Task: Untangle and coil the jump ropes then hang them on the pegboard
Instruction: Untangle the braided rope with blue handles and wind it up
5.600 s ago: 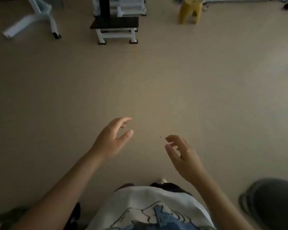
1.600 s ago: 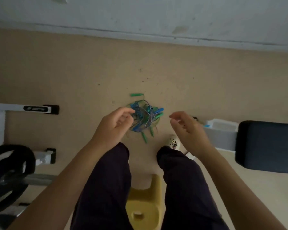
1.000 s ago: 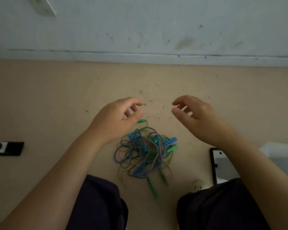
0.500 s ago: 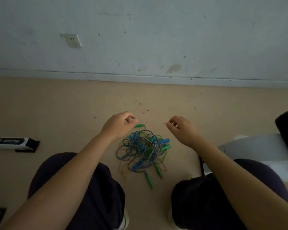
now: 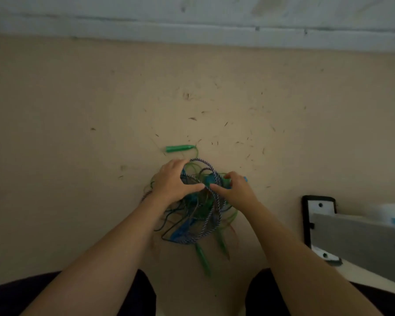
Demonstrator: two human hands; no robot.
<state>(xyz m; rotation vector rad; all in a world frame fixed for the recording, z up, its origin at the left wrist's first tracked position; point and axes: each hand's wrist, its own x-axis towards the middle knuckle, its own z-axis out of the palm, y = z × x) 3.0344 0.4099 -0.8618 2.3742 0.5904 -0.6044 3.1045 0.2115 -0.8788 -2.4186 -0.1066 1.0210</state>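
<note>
Both hands have dropped onto the rope tangle [image 5: 198, 208], gripping cords over the littered tan floor [image 5: 78, 110].

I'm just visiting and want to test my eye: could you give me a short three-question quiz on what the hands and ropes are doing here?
1. True or false: both hands, the left hand and the right hand, are on the tangle of jump ropes.
2. Where does the loose green handle lie? A) beyond the tangle, toward the wall B) on the grey bench base
3. Fill in: the tangle lies on the ____.

Key: 1 true; 2 A; 3 floor.
</note>
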